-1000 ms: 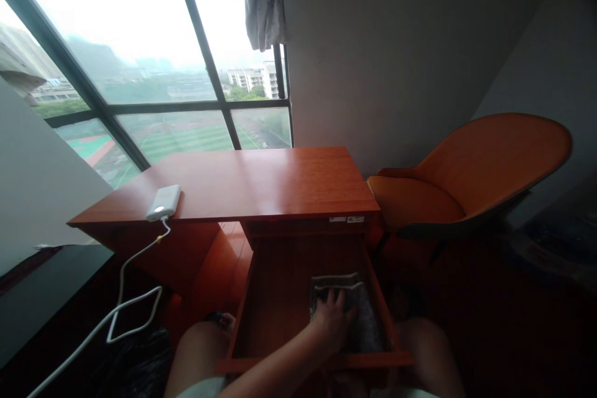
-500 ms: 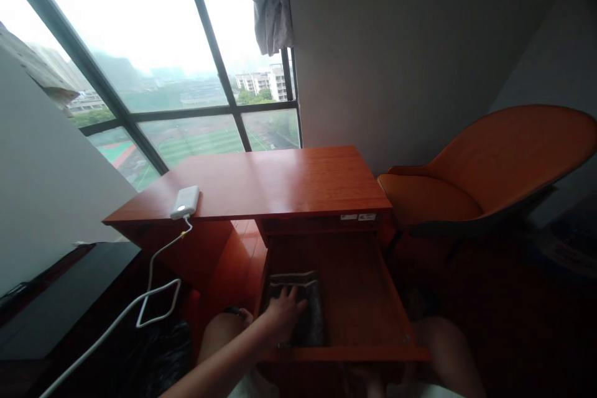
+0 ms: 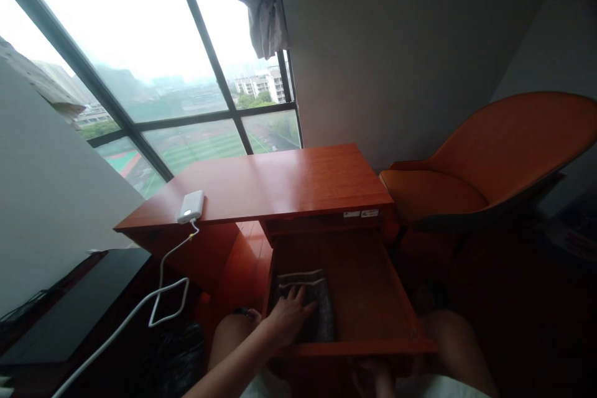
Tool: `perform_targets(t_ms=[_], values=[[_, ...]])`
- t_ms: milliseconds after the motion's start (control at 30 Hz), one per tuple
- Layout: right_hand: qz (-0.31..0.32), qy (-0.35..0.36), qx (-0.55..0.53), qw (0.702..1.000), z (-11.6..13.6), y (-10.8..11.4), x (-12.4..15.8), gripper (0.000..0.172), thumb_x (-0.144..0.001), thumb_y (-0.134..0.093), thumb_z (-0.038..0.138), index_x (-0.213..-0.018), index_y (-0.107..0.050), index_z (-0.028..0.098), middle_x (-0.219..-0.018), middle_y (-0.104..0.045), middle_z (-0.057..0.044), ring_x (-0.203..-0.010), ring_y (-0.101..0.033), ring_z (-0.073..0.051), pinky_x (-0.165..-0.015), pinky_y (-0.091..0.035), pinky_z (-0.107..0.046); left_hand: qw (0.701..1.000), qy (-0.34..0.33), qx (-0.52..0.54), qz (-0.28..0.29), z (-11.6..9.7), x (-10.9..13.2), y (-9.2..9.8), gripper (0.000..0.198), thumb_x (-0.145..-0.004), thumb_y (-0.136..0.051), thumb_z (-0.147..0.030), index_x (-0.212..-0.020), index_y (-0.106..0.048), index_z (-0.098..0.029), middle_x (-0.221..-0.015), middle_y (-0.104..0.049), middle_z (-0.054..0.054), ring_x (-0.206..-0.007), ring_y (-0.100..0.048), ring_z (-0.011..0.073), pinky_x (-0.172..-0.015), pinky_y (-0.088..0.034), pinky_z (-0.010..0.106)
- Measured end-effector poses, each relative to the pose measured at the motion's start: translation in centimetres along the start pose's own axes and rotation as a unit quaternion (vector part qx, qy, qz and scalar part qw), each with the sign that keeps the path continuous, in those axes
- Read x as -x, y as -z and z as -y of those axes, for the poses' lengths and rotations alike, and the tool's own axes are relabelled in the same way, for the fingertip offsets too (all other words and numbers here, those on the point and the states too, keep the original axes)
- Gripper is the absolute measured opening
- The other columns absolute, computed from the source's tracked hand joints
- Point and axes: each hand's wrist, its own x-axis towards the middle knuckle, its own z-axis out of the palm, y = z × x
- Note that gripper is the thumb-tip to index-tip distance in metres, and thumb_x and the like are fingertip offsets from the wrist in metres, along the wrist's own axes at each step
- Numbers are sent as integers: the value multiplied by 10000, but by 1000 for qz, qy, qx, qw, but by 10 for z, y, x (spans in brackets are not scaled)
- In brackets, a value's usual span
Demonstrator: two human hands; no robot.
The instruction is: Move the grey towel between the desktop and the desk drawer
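Note:
A pulled-out wooden drawer (image 3: 373, 298) stands in front of me, below the desktop. In its left part lies a dark grey folded cloth (image 3: 321, 317) with light stripes along its far edge. My left hand (image 3: 290, 316) rests palm down on that cloth, fingers stretched out and spread. Beneath the drawer's front panel, in deep shade, is my right hand (image 3: 370, 373); its fingers are mostly hidden, and whether it grips the drawer front cannot be made out.
On the reddish desk (image 3: 289, 180) a white power bank (image 3: 191, 206) has a white cable (image 3: 116, 333) plugged in, which hangs down to the left. An orange chair (image 3: 504, 161) is at the right. A dark flat surface (image 3: 88, 305) lies left. My knees flank the drawer.
The view has shifted slightly, so the desk and drawer sit a little further right. My left hand stays on the cloth with its fingers still spread.

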Motion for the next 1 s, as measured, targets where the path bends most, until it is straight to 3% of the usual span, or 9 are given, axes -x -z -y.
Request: perform_targets(t_ms=[167, 400, 533, 733, 867, 1000], values=[[-11, -41, -16, 999, -3, -5, -16, 342, -843, -605, 462, -1047, -624, 188, -763, -637, -5, -723, -647, -164, -577, -568, -331, 1000, -27, 11, -2, -21, -19, 7, 731, -764, -591, -211, -1450, -377, -344, -1450, -394, 217, -1266, -460, 461, -799, -540, 576], [2, -12, -15, 1000, 3, 4, 2, 317, -843, -605, 454, -1080, -628, 245, -1095, -657, -75, -1025, -635, -224, -693, -590, -364, 998, -58, 16, -24, -82, -72, 20, 648, -805, -592, -332, -1431, -425, -320, -1440, -404, 239, -1235, -468, 484, -759, -527, 594], [11, 8, -10, 1000, 8, 8, 11, 317, -849, -603, 434, -1106, -620, 249, -1138, -648, -73, -1048, -626, -220, -741, -591, -375, 996, -71, 14, -48, -121, -105, 27, 602, -845, -552, -398, -1430, -438, -319, -1441, -407, 236, -1250, -449, 490, -757, -517, 594], [13, 35, 0, 999, 19, 9, 11, 318, -835, -631, 415, -1100, -616, 241, -1106, -656, -64, -1005, -634, -209, -727, -588, -365, 998, -58, 24, -25, -142, -124, 31, 611, -854, -547, -392, -1444, -407, -322, -1519, -316, 231, -1310, -384, 506, -778, -494, 623], [3, 54, 3, 999, 57, 19, 2, 304, -840, -625, 419, -1084, -620, 238, -1052, -665, -55, -948, -644, -192, -688, -585, -341, 998, -49, 41, -10, -141, -121, 33, 645, -850, -555, -388, -1465, -372, -325, -1541, -298, 214, -1339, -354, 493, -831, -471, 654], [-13, 72, 8, 997, 133, 45, -17, 274, -839, -630, 408, -1050, -631, 233, -939, -665, -28, -827, -654, -154, -609, -560, -280, 997, -50, 60, -19, -136, -127, 37, 658, -800, -600, -386, -1428, -423, -301, -1491, -351, 226, -1316, -381, 495, -836, -473, 662]])
